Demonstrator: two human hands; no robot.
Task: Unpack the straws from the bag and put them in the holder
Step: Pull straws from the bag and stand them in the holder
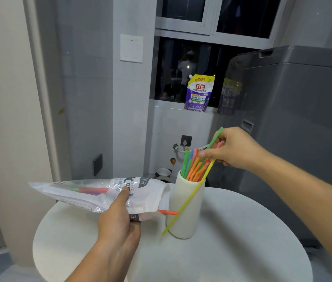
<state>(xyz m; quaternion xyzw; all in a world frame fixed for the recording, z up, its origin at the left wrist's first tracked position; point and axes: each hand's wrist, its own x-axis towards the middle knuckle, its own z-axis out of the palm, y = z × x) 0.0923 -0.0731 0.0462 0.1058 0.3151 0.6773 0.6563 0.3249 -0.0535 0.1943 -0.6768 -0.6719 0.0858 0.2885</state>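
Straws (194, 169): I count green, orange, blue and pink ones standing in the white holder (185, 210), near the bench's (242, 241) far edge. My right hand (234, 149) pinches a small bunch above the holder; a yellow straw (187, 200) slants down outside its wall. Bag (104, 194): gripped by my left hand (118, 218) above the bench's left part, an orange straw (168, 212) poking from its mouth. Behind: a purple detergent pouch (199, 93) on the windowsill.

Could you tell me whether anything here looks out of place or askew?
Yes. A yellow straw held by the right hand slants down outside the holder, crossing its front instead of standing inside with the others. An orange straw also pokes out of the bag held in the left hand.
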